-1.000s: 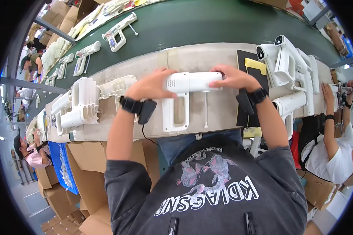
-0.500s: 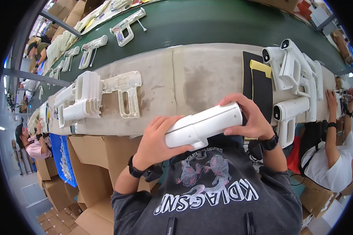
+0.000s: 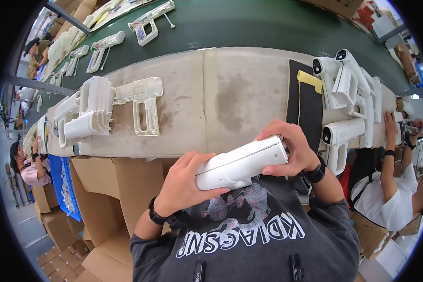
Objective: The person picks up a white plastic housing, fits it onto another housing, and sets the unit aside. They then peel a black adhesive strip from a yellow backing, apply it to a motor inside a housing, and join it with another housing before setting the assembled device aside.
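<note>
I hold a white gun-shaped plastic housing in front of my chest, at the near edge of the bench. A seam runs along its barrel, and its handle is mostly out of sight. My left hand is wrapped round the left end. My right hand grips the right end, fingers over the top and thumb on the near side. To the left on the bench lie a single open half shell and a stack of white half shells. Closed white gun-shaped units are piled at the right.
A black mat with a yellow piece lies right of the middle. Beyond the bench, a green conveyor bears open gun-shaped units. Cardboard boxes and a blue crate stand left. Other people work at both sides.
The housing sits slightly lower and a little turned, with both hands still on it. My view has shifted slightly, so the bench things appear further left and up.
</note>
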Tool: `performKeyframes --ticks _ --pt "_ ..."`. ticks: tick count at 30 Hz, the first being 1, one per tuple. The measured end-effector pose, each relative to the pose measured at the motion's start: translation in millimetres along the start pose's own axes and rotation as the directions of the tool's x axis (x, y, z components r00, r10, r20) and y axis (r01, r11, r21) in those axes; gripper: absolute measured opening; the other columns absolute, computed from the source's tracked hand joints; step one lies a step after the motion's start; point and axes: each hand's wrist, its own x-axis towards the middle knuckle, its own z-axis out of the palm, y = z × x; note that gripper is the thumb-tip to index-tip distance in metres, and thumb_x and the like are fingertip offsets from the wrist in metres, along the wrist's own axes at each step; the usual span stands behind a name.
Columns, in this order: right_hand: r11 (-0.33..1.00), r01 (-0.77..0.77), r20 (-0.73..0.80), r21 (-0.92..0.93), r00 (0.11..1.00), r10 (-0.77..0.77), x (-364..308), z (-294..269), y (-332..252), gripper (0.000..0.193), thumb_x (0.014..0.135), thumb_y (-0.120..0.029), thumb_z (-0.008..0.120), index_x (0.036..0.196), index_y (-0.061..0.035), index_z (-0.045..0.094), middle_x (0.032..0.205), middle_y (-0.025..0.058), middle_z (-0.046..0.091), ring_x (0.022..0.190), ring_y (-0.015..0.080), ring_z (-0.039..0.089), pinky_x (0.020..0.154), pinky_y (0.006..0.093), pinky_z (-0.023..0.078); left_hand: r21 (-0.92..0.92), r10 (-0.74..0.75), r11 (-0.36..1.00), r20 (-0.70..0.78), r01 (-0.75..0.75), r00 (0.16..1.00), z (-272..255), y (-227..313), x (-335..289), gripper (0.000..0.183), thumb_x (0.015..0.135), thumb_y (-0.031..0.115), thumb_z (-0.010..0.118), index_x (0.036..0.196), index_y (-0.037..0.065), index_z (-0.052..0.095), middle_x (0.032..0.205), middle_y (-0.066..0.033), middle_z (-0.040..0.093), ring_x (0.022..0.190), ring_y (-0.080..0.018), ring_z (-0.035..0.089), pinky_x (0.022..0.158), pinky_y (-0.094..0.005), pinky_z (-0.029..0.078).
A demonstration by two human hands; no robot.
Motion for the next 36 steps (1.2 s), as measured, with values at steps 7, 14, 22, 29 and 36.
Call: performKeyframes --ticks 7,14,22,29,36 --pt "0.972 0.187 0.139 -0.141 0.976 -0.167 21.2 13.5 -14.7 0.060 0.069 -0.030 0.091 0.114 -0.0006 0.065 0.103 0.0140 0.069 0.081 0.0266 0.069 0.070 0.0327 0.053 0.066 0.147 0.987 0.046 -0.150 0.988 7.0 35.4 27.9 0.071 0.075 0.035 0.088 0.129 0.002 0.057 0.107 -0.0173 0.070 0.091 -0.0343 0.070 0.079 -0.0416 0.056" --pt "0.916 0.023 -0.226 -0.400 0.966 -0.124 19.7 37.5 -27.3 0.033 0.088 -0.029 0.071 0.103 0.0003 0.068 0.094 0.0150 0.066 0.073 0.0235 0.063 0.062 0.0323 0.049 0.076 0.172 0.984 -0.121 -0.163 0.978 27.2 39.7 38.5 0.061 0.076 0.030 0.087 0.122 0.000 0.061 0.092 -0.0154 0.071 0.075 -0.0321 0.071 0.064 -0.0386 0.057" --pt "0.926 -0.005 -0.288 -0.377 0.951 -0.112 27.4 40.5 -17.4 0.035 0.102 -0.019 0.047 0.085 0.0036 0.069 0.073 0.0142 0.062 0.059 0.0228 0.057 0.055 0.0327 0.044 0.097 0.094 0.992 -0.194 -0.076 0.977 44.7 36.5 35.2 0.061 0.074 0.028 0.089 0.118 -0.003 0.062 0.088 -0.0154 0.071 0.071 -0.0325 0.071 0.060 -0.0379 0.056" --pt "0.975 -0.042 -0.193 -0.218 0.981 -0.001 26.7 30.5 -3.0 0.041 0.103 -0.035 0.053 0.096 0.0027 0.069 0.085 0.0138 0.065 0.072 0.0232 0.062 0.063 0.0323 0.047 0.087 0.038 0.996 -0.183 -0.023 0.982 39.6 34.4 39.3 0.062 0.075 0.031 0.088 0.120 -0.002 0.062 0.091 -0.0169 0.071 0.074 -0.0345 0.071 0.063 -0.0391 0.057" --pt "0.961 -0.157 0.128 -0.229 0.973 0.190 17.3 -20.6 -33.3 0.061 0.069 -0.034 0.094 0.115 -0.0037 0.067 0.099 0.0096 0.068 0.090 0.0243 0.066 0.076 0.0335 0.051 0.047 0.114 0.992 0.015 -0.114 0.993 26.8 38.9 62.2 0.062 0.077 0.036 0.084 0.124 0.002 0.062 0.098 -0.0170 0.073 0.084 -0.0356 0.072 0.072 -0.0429 0.058"
